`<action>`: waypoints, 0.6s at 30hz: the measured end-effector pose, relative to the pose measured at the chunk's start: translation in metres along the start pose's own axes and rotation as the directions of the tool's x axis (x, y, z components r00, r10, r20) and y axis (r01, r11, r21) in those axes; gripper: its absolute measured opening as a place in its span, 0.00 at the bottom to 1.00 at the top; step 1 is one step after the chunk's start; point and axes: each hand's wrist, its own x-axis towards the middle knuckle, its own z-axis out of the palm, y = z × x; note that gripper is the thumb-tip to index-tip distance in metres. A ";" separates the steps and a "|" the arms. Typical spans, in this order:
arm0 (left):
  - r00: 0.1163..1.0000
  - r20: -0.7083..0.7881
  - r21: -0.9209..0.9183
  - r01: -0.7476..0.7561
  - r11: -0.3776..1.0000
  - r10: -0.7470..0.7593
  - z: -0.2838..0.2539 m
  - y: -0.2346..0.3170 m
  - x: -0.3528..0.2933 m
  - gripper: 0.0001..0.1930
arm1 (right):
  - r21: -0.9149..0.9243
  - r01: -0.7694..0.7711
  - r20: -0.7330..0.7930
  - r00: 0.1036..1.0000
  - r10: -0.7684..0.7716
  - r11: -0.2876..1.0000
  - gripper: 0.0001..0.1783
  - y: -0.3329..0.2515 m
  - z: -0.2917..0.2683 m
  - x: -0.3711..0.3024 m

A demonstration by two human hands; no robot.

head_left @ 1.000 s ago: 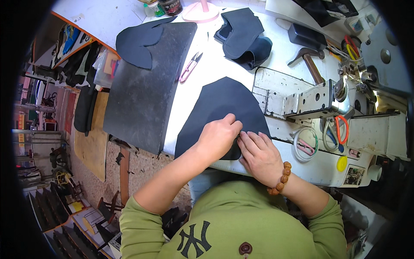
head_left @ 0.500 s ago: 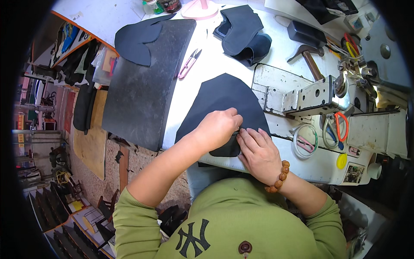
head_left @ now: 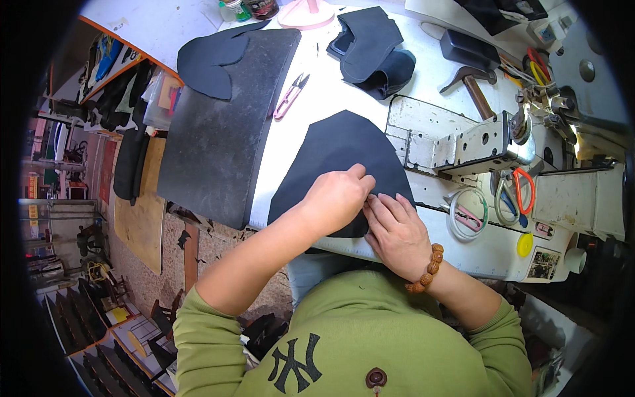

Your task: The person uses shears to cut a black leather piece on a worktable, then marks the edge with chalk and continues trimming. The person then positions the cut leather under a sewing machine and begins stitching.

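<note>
A black cut piece of sheet material [head_left: 344, 142], leather or cloth, lies on the white table in front of me, its rounded top pointing away. My left hand [head_left: 337, 200] is closed over its near part, thumb and fingers pinched together; what they grip is hidden beneath them. Beside it, my right hand [head_left: 399, 228] rests with fingers laid flat on the right part of the piece, its fingertips close to the left hand's. A beaded bracelet [head_left: 433, 266] circles my right wrist.
Left of the piece lies a dark cutting board [head_left: 211, 145] with black cut shapes [head_left: 205, 66]. Pink thread snips [head_left: 290, 98] sit beside it. More black pieces [head_left: 370, 46] lie behind. To the right are a sewing machine arm [head_left: 473, 142], a hammer [head_left: 477, 92] and orange-handled scissors [head_left: 524, 192].
My left hand has slid slightly forward and right over the black piece. My right hand has stayed nearly in place, its fingers shifted a little forward.
</note>
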 end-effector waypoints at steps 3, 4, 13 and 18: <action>0.999 -0.032 0.027 0.015 1.000 -0.014 0.003 0.006 -0.001 0.05 | -0.009 0.005 -0.008 1.000 -0.006 1.000 0.27 0.000 0.000 0.000; 0.999 -0.044 0.031 0.020 0.999 -0.019 0.004 0.007 -0.001 0.05 | -0.011 0.009 -0.011 1.000 -0.009 1.000 0.27 0.000 0.000 0.000; 0.946 -0.255 0.011 0.211 0.977 -0.201 -0.018 -0.010 -0.021 0.05 | 0.077 -0.047 -0.005 0.999 0.047 0.996 0.28 -0.002 -0.003 0.002; 0.706 -0.535 0.097 0.597 0.796 -0.464 -0.082 -0.047 -0.108 0.04 | 0.130 -0.080 -0.006 0.997 0.082 0.988 0.26 0.000 -0.004 0.004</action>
